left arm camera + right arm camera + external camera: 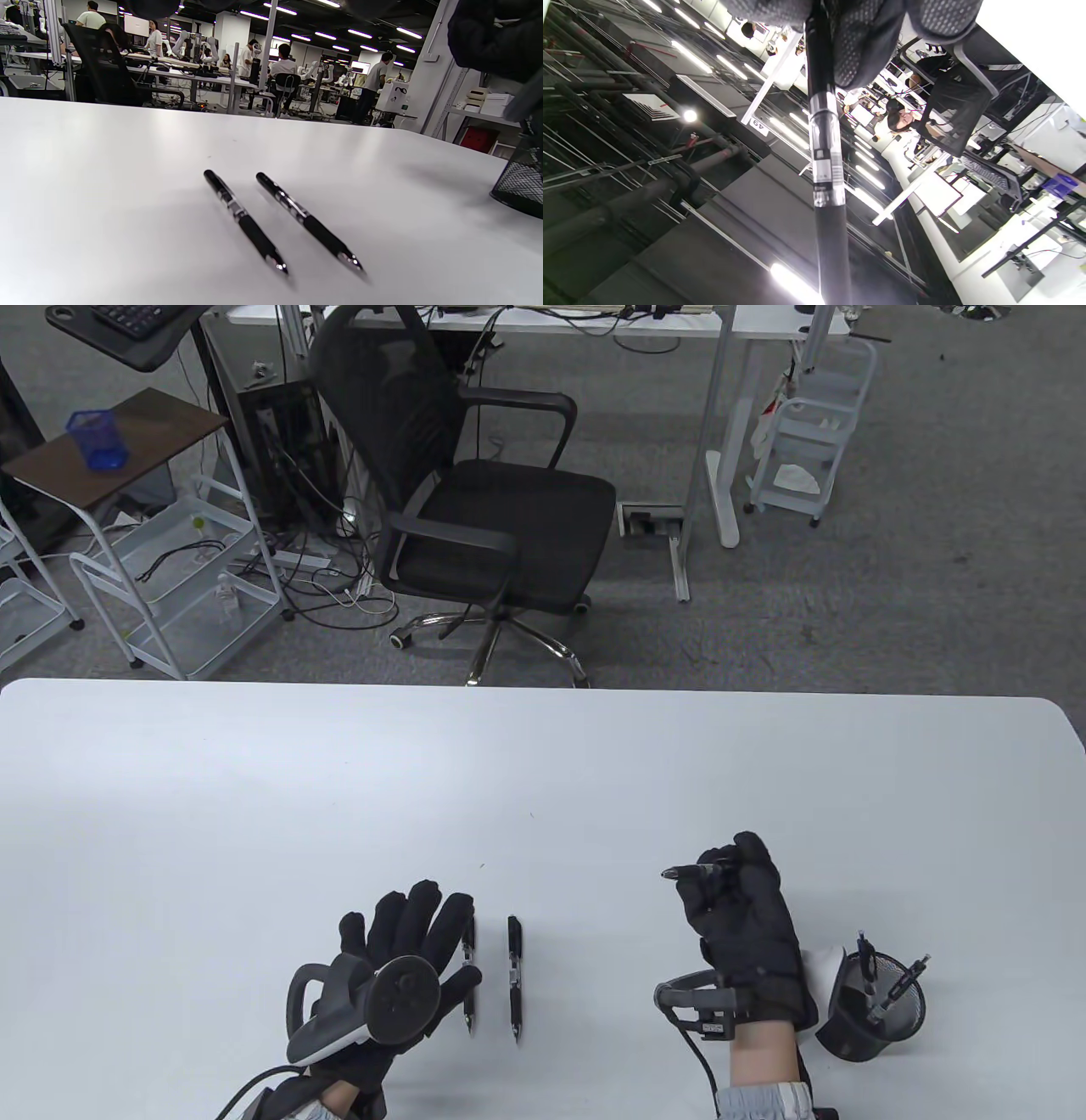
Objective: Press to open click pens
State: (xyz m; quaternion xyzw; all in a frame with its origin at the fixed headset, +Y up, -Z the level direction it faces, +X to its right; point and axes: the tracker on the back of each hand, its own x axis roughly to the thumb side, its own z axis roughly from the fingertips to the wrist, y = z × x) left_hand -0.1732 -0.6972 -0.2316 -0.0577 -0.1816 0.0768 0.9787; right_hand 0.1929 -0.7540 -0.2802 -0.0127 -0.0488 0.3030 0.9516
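Observation:
My right hand (736, 899) grips a black click pen (691, 871) above the table, its tip pointing left and my thumb lying over its rear end. In the right wrist view the pen (828, 169) runs down from my fingers (865, 38). Two more black pens lie side by side on the table, tips toward me: one (469, 976) touching my left fingers, one (514, 977) to its right. Both show in the left wrist view (244, 220) (307, 220). My left hand (407, 950) rests flat and open on the table beside them, holding nothing.
A black mesh pen cup (874, 1005) with two or three pens in it stands right of my right wrist; its edge shows in the left wrist view (519, 186). The white table (543, 780) stretches ahead. An office chair (475, 500) stands beyond its far edge.

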